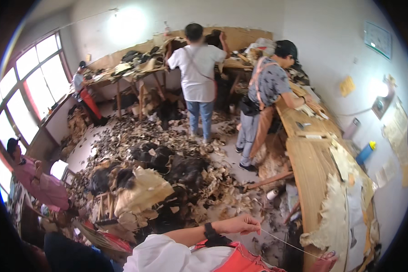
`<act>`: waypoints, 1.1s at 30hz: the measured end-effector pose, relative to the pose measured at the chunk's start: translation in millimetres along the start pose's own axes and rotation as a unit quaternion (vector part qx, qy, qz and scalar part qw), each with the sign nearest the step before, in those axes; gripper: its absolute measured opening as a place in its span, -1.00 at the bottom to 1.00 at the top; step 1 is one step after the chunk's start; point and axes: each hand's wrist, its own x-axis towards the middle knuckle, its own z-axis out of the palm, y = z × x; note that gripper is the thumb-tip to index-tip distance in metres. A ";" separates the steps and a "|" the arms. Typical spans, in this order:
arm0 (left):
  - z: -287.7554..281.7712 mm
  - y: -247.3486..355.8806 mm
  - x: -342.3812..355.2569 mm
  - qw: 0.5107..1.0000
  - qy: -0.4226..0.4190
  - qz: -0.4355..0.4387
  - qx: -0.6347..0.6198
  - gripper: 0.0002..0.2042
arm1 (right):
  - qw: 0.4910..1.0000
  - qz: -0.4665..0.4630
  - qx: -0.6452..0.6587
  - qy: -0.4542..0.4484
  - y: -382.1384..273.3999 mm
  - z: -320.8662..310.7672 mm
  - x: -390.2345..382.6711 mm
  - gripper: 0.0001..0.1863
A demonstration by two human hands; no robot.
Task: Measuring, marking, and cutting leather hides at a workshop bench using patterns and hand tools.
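Observation:
A thin pale thread (288,245) runs slantwise between my two hands. One end is pinched in the fingertips of my left hand (244,224), whose wrist wears a black watch (211,232). At the lower right, my right hand (326,261) closes on the thread's other end; the picture's edge cuts it off, and any small thing in its fingers is too blurred to tell. Just beside it, a cream hide (331,213) with a ragged edge lies on the wooden table (310,172). Below my arms shows a red apron (245,259).
Fur and hide scraps (136,131) cover much of the floor. A person in a patterned shirt (271,79) works at the table's far end; another in white (197,75) stands at the back bench. Two more people are at left. A blue bottle (363,154) stands by the wall.

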 end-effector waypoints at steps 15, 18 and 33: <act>-216.5 112.3 -159.0 0.662 0.547 0.474 -0.194 -0.36 | 0.861 -0.046 -0.494 -0.110 -15.1 113.5 37.6 -0.74; -233.9 153.6 -191.1 0.545 0.645 0.532 -0.064 -0.13 | 0.892 -0.045 -0.439 -0.096 2.3 108.2 36.3 -0.79; -239.1 201.1 -105.2 0.581 0.603 0.545 0.040 -0.20 | 0.842 -0.106 -0.514 -0.120 -5.2 105.8 22.7 -0.86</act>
